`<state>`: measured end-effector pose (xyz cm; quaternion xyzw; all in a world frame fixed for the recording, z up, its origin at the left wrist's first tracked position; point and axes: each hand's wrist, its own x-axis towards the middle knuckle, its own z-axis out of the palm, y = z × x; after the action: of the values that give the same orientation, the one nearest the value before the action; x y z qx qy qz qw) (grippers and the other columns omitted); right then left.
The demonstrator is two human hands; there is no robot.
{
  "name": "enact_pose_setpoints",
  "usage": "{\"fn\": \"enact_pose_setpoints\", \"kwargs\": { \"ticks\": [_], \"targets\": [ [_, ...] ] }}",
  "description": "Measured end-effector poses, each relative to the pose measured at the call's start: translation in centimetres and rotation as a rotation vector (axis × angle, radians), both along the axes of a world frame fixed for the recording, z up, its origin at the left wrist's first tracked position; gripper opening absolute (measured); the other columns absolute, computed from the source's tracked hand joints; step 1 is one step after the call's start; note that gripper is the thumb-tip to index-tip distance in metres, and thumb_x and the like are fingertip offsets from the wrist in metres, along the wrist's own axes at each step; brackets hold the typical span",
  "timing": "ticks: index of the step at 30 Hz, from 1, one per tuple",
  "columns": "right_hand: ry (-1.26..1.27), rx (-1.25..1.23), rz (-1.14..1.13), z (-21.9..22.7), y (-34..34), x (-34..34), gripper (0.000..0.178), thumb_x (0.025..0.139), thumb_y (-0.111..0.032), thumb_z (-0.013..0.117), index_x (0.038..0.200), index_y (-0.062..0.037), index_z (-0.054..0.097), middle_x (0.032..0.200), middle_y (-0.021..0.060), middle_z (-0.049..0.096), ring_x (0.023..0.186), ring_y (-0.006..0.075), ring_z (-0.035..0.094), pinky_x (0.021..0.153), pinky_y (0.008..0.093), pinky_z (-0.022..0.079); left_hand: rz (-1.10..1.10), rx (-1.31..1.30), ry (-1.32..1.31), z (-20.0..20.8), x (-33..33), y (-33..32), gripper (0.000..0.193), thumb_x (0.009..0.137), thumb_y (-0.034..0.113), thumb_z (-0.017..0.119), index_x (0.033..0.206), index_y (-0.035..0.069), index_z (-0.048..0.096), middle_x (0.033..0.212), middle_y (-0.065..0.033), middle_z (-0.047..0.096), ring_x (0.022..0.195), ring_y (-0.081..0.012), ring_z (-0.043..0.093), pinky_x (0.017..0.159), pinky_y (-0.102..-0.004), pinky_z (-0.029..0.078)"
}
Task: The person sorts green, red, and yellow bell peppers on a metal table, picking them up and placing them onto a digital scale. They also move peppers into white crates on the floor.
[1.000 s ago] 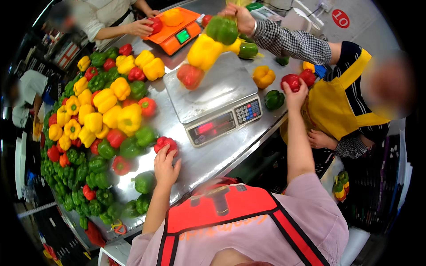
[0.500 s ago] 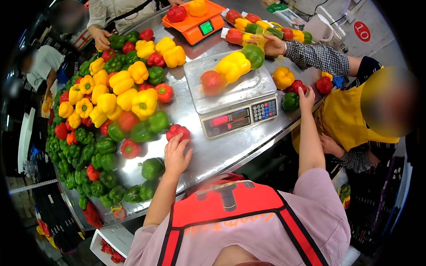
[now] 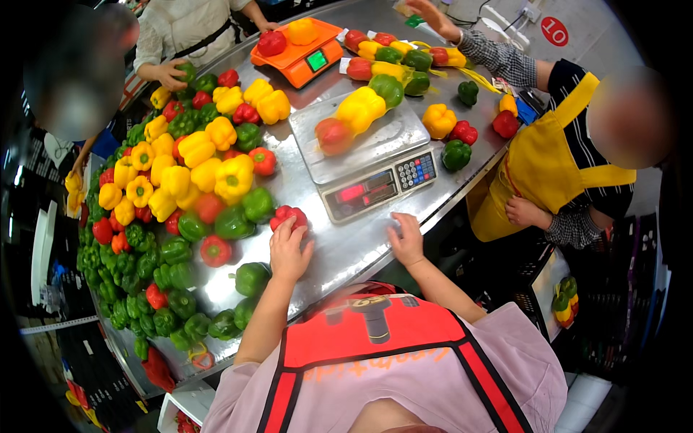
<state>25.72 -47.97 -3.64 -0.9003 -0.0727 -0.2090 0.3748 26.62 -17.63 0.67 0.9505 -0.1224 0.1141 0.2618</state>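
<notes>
My left hand [image 3: 290, 254] lies with its fingertips against a red bell pepper [image 3: 288, 216] on the steel table, thumb spread away. Over the table's near edge, in front of the scale, my right hand [image 3: 407, 241] is open and holds nothing. On the scale [image 3: 361, 172] lies a clear-looking bag with a red, a yellow [image 3: 360, 110] and a green bell pepper in a row. Just right of the scale sit a yellow bell pepper [image 3: 439, 121], a red bell pepper [image 3: 463, 132] and a green bell pepper [image 3: 456, 154].
A large pile of yellow, red and green peppers [image 3: 175, 184] covers the table's left side. An orange scale [image 3: 297, 63] and several bagged pepper sets [image 3: 388, 70] stand farther back. A co-worker in a yellow apron [image 3: 530, 169] is at the right; another person's hand [image 3: 172, 74] reaches the pile.
My right hand has left the red pepper beside the scale and drawn back to the near edge. The co-worker's hand has moved off the bag on the scale. My left hand stays put.
</notes>
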Motion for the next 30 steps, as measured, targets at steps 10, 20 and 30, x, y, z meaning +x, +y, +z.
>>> {"fn": "enact_pose_setpoints", "kwargs": {
  "ticks": [10,20,30],
  "targets": [
    [0.079,-0.141,0.057,-0.9,2.1,-0.8,0.036,0.079,-0.017,0.065,0.113,-0.0088,0.058,0.096,0.0114,0.061,0.094,0.0319,0.056,0.079,0.0412,0.048,-0.007,0.004,0.008,-0.3,-0.1,0.0,0.034,0.071,0.018,0.074,0.101,0.010,0.063,0.133,-0.0130,0.049,0.122,-0.0340,0.045,0.099,-0.0458,0.037],
    [0.054,-0.162,0.001,-0.5,2.4,-0.6,0.034,0.081,-0.017,0.064,0.113,-0.0078,0.058,0.093,0.0104,0.062,0.094,0.0307,0.057,0.080,0.0408,0.048,-0.050,-0.058,-0.047,0.0,-0.3,0.5,0.042,0.070,0.019,0.075,0.109,0.010,0.061,0.135,-0.0159,0.047,0.124,-0.0366,0.043,0.101,-0.0474,0.036],
    [0.117,0.188,0.136,2.5,6.5,0.1,0.031,0.081,-0.012,0.065,0.111,-0.0061,0.060,0.092,0.0086,0.064,0.090,0.0263,0.059,0.073,0.0360,0.049,0.233,-0.192,-0.134,4.8,-4.7,8.0,0.041,0.074,0.018,0.074,0.110,0.004,0.062,0.125,-0.0169,0.055,0.117,-0.0366,0.049,0.099,-0.0449,0.039]
  ]
}}
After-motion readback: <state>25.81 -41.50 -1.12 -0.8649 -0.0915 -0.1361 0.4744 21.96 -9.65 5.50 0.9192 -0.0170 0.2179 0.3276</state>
